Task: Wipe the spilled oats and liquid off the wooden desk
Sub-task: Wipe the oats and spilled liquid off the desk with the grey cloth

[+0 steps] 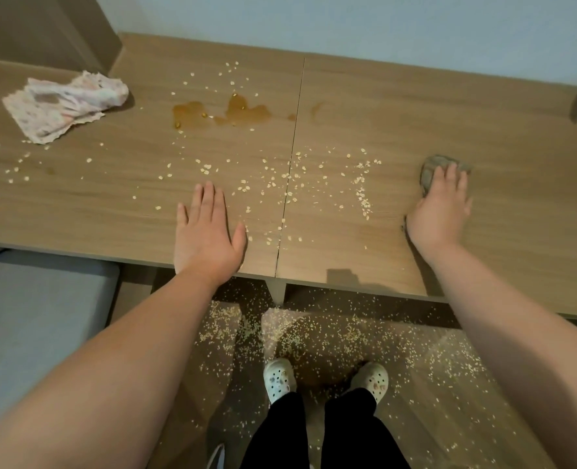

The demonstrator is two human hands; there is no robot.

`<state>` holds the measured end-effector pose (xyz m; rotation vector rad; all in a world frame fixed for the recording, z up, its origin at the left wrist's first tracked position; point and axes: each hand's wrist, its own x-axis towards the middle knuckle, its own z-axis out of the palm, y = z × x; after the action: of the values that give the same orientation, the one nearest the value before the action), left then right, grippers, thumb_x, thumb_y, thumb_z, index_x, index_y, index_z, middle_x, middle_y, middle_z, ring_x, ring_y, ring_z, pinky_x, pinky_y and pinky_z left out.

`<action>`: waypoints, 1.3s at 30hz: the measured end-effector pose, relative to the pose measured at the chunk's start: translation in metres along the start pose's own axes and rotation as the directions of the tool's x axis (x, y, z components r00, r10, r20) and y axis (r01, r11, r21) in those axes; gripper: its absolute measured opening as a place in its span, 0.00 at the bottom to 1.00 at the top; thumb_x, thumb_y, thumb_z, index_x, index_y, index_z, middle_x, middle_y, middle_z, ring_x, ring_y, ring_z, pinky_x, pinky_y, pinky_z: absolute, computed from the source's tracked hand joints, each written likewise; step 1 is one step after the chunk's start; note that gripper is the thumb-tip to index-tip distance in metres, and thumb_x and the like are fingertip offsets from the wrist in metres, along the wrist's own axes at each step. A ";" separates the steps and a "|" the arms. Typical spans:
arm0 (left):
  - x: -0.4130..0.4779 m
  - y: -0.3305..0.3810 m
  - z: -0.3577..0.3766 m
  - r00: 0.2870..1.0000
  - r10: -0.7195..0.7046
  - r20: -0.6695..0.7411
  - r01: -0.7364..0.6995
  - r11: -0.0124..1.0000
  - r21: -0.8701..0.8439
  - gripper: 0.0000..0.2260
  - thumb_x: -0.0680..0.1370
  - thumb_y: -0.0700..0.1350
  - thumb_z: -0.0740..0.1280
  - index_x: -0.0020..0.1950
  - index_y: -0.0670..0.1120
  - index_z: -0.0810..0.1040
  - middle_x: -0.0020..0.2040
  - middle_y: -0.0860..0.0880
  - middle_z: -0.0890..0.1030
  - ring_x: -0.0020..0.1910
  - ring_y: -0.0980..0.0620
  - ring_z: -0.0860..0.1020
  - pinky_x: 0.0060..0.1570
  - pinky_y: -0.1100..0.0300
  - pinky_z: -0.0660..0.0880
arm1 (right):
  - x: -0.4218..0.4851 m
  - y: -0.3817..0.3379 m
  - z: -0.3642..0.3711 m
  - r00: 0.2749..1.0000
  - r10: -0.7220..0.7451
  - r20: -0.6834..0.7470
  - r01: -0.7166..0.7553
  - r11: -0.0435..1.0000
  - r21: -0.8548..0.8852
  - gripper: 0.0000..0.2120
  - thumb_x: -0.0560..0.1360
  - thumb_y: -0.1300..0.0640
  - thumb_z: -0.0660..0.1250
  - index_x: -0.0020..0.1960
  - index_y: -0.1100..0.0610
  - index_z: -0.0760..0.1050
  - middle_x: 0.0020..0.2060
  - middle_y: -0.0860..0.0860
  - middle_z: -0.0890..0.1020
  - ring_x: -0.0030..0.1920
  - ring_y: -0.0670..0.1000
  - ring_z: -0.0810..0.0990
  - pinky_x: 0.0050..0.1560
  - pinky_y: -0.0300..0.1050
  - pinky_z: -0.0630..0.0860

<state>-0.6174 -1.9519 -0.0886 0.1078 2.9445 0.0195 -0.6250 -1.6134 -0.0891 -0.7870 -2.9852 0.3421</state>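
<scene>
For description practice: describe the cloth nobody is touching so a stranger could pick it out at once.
Follow the long wooden desk to its left end. There, left of the brown liquid puddle, lies a crumpled pale cloth. Unlike the dark grey rag under the right hand, it is whitish-pink, ragged-edged and untouched.

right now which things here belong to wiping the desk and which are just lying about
Job: pale scattered oats, brown liquid puddle, wooden desk, grey-brown rag under the right hand.
Lying about: crumpled pink-and-white cloth, grey cushion, oats on the floor.
</scene>
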 end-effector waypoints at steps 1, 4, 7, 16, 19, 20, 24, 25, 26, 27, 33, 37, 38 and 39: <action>0.000 0.000 0.000 1.000 0.002 0.002 -0.002 1.000 -0.001 0.33 0.79 0.58 0.40 0.80 0.41 0.44 0.80 0.44 0.43 0.79 0.48 0.40 0.77 0.47 0.41 | 0.007 -0.012 0.002 1.000 0.008 0.009 -0.008 1.000 -0.001 0.32 0.78 0.65 0.58 0.79 0.60 0.51 0.79 0.56 0.50 0.79 0.57 0.47 0.77 0.59 0.48; -0.001 -0.001 0.000 1.000 0.011 -0.002 -0.011 1.000 0.003 0.34 0.79 0.59 0.40 0.80 0.41 0.44 0.80 0.44 0.43 0.79 0.48 0.40 0.77 0.47 0.42 | 0.019 -0.050 0.013 0.989 -0.148 0.028 0.148 0.989 0.012 0.33 0.78 0.65 0.59 0.79 0.59 0.51 0.79 0.56 0.50 0.79 0.56 0.47 0.77 0.57 0.49; 0.000 -0.001 0.000 1.000 0.017 0.002 -0.017 1.000 0.010 0.34 0.78 0.59 0.39 0.80 0.41 0.43 0.80 0.44 0.43 0.79 0.48 0.40 0.77 0.47 0.42 | 0.011 -0.063 0.018 0.926 -0.369 0.082 0.370 0.929 0.001 0.34 0.77 0.67 0.58 0.79 0.59 0.50 0.79 0.56 0.50 0.79 0.56 0.47 0.78 0.55 0.47; 0.001 -0.001 0.003 0.999 0.034 0.002 -0.034 0.999 0.018 0.33 0.79 0.59 0.40 0.80 0.41 0.44 0.80 0.44 0.43 0.79 0.47 0.40 0.77 0.48 0.41 | 0.070 -0.035 0.006 0.938 -0.338 0.084 0.335 0.941 0.041 0.30 0.77 0.69 0.55 0.78 0.61 0.55 0.79 0.56 0.54 0.79 0.57 0.50 0.77 0.60 0.52; 0.001 -0.002 0.004 0.999 0.041 -0.017 -0.040 0.999 0.009 0.35 0.78 0.60 0.37 0.80 0.41 0.45 0.81 0.44 0.45 0.79 0.47 0.41 0.77 0.47 0.42 | 0.069 -0.057 0.010 0.892 -0.441 0.098 0.435 0.897 0.077 0.31 0.75 0.70 0.56 0.78 0.59 0.58 0.79 0.55 0.55 0.78 0.57 0.51 0.77 0.59 0.52; 0.001 -0.002 0.004 0.999 0.041 -0.020 -0.041 0.999 0.002 0.36 0.77 0.60 0.36 0.80 0.41 0.46 0.81 0.44 0.45 0.79 0.48 0.41 0.77 0.47 0.43 | 0.063 -0.061 0.010 0.854 -0.507 0.117 0.500 0.862 0.086 0.31 0.75 0.70 0.56 0.78 0.58 0.59 0.79 0.54 0.56 0.79 0.56 0.51 0.77 0.58 0.51; 0.001 -0.001 0.003 0.999 0.029 -0.014 -0.030 1.000 -0.002 0.38 0.75 0.61 0.34 0.80 0.41 0.46 0.81 0.44 0.45 0.79 0.48 0.42 0.77 0.47 0.43 | 0.046 -0.056 0.008 0.659 -0.722 0.210 0.719 0.687 0.107 0.30 0.77 0.70 0.55 0.78 0.55 0.58 0.78 0.51 0.56 0.79 0.53 0.50 0.78 0.57 0.48; 0.000 -0.001 0.002 1.000 0.028 -0.013 -0.028 1.000 0.004 0.37 0.75 0.60 0.36 0.80 0.41 0.46 0.81 0.44 0.45 0.79 0.48 0.42 0.77 0.47 0.43 | 0.049 -0.049 0.006 0.630 -0.744 0.223 0.740 0.662 0.117 0.31 0.76 0.70 0.54 0.78 0.56 0.59 0.78 0.51 0.56 0.79 0.53 0.50 0.78 0.58 0.49; 0.000 -0.001 0.002 1.000 0.030 -0.011 -0.029 0.999 0.016 0.35 0.77 0.59 0.38 0.80 0.41 0.46 0.81 0.44 0.45 0.79 0.47 0.42 0.77 0.47 0.44 | 0.054 -0.040 0.004 0.627 -0.744 0.228 0.738 0.662 0.130 0.31 0.76 0.71 0.54 0.77 0.56 0.60 0.78 0.52 0.57 0.79 0.53 0.51 0.78 0.59 0.50; 0.001 -0.001 0.002 0.999 0.033 -0.006 -0.033 0.999 0.026 0.34 0.78 0.59 0.40 0.80 0.41 0.46 0.81 0.44 0.45 0.79 0.47 0.42 0.77 0.47 0.44 | 0.059 -0.029 0.001 0.661 -0.717 0.222 0.706 0.694 0.142 0.31 0.75 0.72 0.54 0.77 0.57 0.60 0.78 0.52 0.58 0.79 0.53 0.52 0.78 0.59 0.50; 0.000 0.000 0.001 0.999 0.039 -0.011 -0.039 0.999 0.022 0.31 0.81 0.56 0.46 0.80 0.41 0.48 0.81 0.43 0.47 0.79 0.46 0.43 0.77 0.47 0.44 | 0.036 0.038 -0.012 0.926 -0.371 0.065 0.357 0.921 0.157 0.28 0.76 0.71 0.56 0.75 0.58 0.64 0.77 0.56 0.62 0.78 0.56 0.56 0.76 0.63 0.54; 0.000 0.001 0.001 0.999 0.040 -0.015 -0.039 0.999 0.008 0.31 0.81 0.56 0.46 0.80 0.40 0.48 0.81 0.43 0.47 0.79 0.46 0.44 0.77 0.46 0.44 | -0.007 0.015 -0.006 0.988 -0.156 -0.014 0.156 0.983 0.097 0.29 0.78 0.66 0.56 0.78 0.55 0.59 0.78 0.52 0.58 0.78 0.54 0.52 0.77 0.59 0.51; 0.000 0.001 0.001 0.999 0.038 -0.015 -0.038 0.999 0.005 0.31 0.81 0.56 0.46 0.80 0.40 0.49 0.81 0.43 0.47 0.79 0.46 0.44 0.77 0.46 0.44 | -0.018 0.002 -0.002 0.992 -0.122 -0.026 0.123 0.988 0.089 0.30 0.78 0.65 0.56 0.78 0.54 0.57 0.78 0.51 0.56 0.79 0.54 0.50 0.77 0.59 0.50; 0.000 0.001 0.000 0.999 0.036 -0.018 -0.036 0.999 0.003 0.31 0.81 0.56 0.47 0.80 0.40 0.49 0.81 0.43 0.48 0.79 0.46 0.44 0.77 0.46 0.45 | -0.028 -0.012 0.003 0.993 -0.112 -0.025 0.113 0.990 0.079 0.30 0.78 0.65 0.56 0.79 0.54 0.56 0.79 0.51 0.55 0.79 0.54 0.49 0.77 0.60 0.49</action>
<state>-0.6169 -1.9510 -0.0886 0.1620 2.9609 0.0213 -0.6069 -1.6377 -0.0889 -0.6079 -2.9591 0.4431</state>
